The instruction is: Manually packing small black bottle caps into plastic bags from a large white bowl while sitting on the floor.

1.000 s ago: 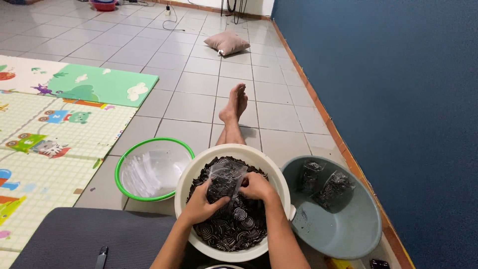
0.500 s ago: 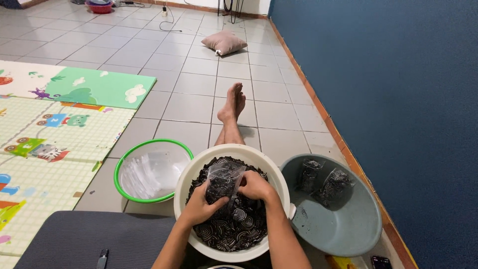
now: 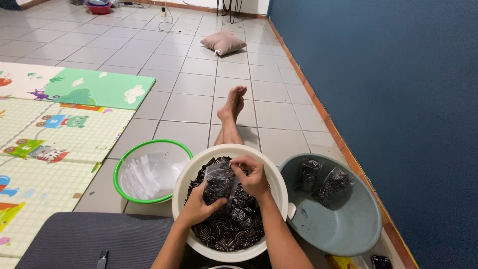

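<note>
Play mat (image 3: 55,129) of pale foam, printed with cartoon trains and green patches, covers the tiled floor at far left, and a dark grey cushion (image 3: 89,239) lies below it near the frame's lower edge. Just right of the mat sits a green-rimmed round basin (image 3: 130,152) holding clear plastic bags. Beside it, nearly touching, stands a white round plastic bowl (image 3: 181,184) heaped with small black discs with white spiral lines (image 3: 234,229). Over this heap the left hand (image 3: 201,206) is closed around the lower part of a small clear plastic bag (image 3: 219,180) partly filled with the same dark pieces, while the right hand (image 3: 254,177) pinches the bag's top edge between fingers and thumb. The bag hangs above the middle of the white bowl. A bare foot (image 3: 233,102) stretches out on the tiles beyond the bowl, and farther off lies a small brownish pillow (image 3: 222,42). To the right, against the dark blue wall, a grey-blue round basin (image 3: 348,229) holds two filled clear bags of dark pieces (image 3: 323,182)
</note>
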